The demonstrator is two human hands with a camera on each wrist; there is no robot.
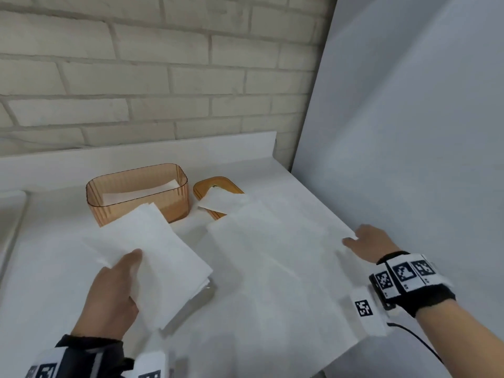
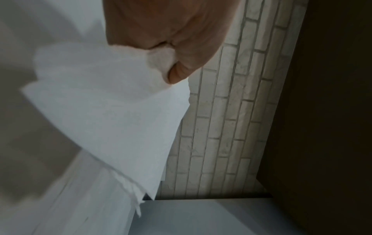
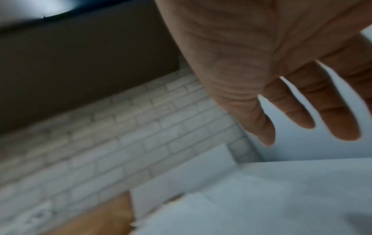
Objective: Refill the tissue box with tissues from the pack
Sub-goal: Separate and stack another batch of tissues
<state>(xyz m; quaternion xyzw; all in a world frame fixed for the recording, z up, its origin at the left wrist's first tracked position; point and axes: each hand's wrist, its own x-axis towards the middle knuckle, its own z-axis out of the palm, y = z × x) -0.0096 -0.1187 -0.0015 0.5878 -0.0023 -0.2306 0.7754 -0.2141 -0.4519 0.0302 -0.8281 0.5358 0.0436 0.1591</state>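
Counter edges: white counter [image 1: 54,268] runs back to a low upstand at 12 o'clock, under the brick wall [image 1: 136,77]; a tall white panel [image 1: 409,118] closes the side from 1 to 3 o'clock. A raised lip shows at 9 o'clock.
Open room: bare counter at 8 to 9 o'clock, left of the held tissues; a narrow strip between the two tissue groups at centre.
Tissue box: amber see-through tissue box [image 1: 137,196], ribbed walls, open top, upright at 11 o'clock; a few white sheets lie low inside.
Lid: amber lid [image 1: 218,185] lies flat just beside the box at 12 o'clock, partly under a loose sheet.
Held stack: folded white tissue stack [image 1: 152,257], edges slightly fanned, front corner overlapping the box's near wall in the head view.
Left hand: left hand [image 1: 114,290] grips the stack, thumb on top, fingers hidden beneath; left wrist view shows the thumb pressed into the tissue stack [image 2: 112,111].
Spread tissues: wide layer of spread tissues [image 1: 272,268] covers the counter from centre to 4 o'clock.
Right hand: right hand [image 1: 366,242] at 3 o'clock, fingers [image 3: 298,108] straight and apart, tips at the far right edge of the spread tissues; holds nothing.
Box to hands: box lies beyond the left hand, well apart from the right.
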